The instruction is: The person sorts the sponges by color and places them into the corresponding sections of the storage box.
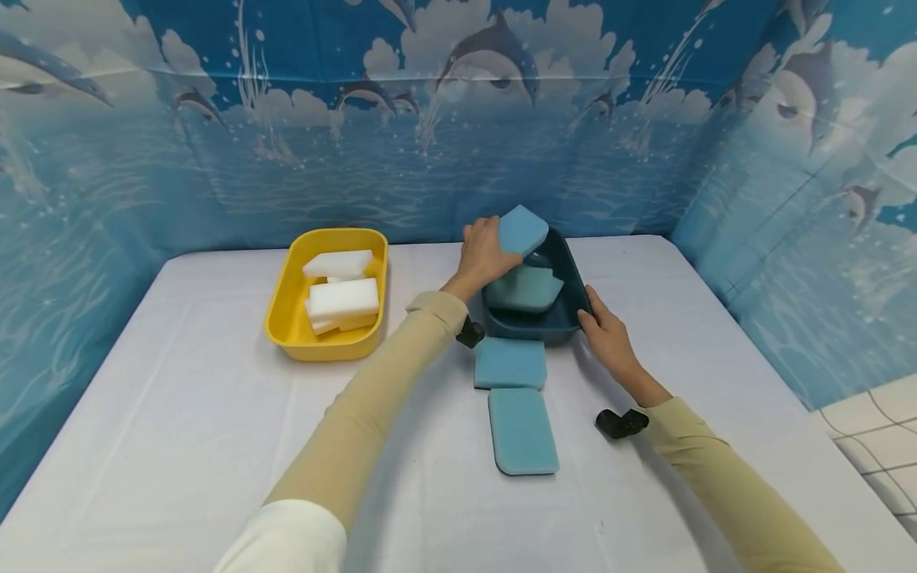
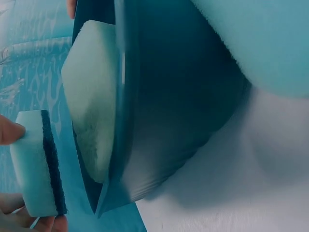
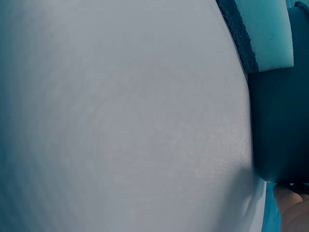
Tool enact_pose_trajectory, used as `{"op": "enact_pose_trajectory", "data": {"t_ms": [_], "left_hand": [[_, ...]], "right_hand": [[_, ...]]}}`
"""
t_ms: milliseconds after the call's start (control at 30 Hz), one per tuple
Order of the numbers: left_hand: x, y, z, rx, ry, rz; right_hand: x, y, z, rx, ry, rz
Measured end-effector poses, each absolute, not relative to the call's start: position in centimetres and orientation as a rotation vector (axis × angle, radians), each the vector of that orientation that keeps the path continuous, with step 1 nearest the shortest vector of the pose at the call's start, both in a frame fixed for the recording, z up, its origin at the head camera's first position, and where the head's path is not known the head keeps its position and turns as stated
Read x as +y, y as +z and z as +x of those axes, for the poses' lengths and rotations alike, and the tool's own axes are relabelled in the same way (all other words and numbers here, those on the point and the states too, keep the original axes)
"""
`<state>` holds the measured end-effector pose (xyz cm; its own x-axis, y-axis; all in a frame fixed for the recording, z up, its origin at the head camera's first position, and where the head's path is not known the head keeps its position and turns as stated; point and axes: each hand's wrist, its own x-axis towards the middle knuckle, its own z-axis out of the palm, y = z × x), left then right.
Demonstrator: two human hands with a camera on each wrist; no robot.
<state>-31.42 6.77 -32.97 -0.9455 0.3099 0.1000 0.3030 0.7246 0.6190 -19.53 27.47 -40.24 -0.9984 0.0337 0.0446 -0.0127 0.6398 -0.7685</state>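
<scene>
In the head view my left hand (image 1: 481, 256) grips a blue sponge (image 1: 523, 230) over the far left part of a dark blue plastic basin (image 1: 566, 318). The left wrist view shows a dark scouring layer on this held sponge (image 2: 35, 164), pinched between thumb and fingers. Inside the basin lies at least one more blue sponge (image 1: 528, 290), resting at a slant. My right hand (image 1: 610, 341) holds the basin's right side at the rim. Two blue sponges lie on the table in front of the basin, a nearer one (image 1: 524, 434) and a farther one (image 1: 510, 364).
A yellow basin (image 1: 286, 330) with several white sponges (image 1: 344, 298) stands to the left. All of it is on a table with a white cloth (image 1: 179, 414). A dolphin-print curtain (image 1: 458, 175) hangs behind and along the sides.
</scene>
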Motion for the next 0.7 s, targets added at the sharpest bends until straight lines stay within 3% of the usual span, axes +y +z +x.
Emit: {"op": "enact_pose_trajectory", "data": {"t_ms": [700], "left_hand": [[5.2, -32.9, -30.0, 2.878, 1.18, 0.601]], "right_hand": [[27.3, -40.3, -19.6, -2.804, 1.308, -0.02]]}}
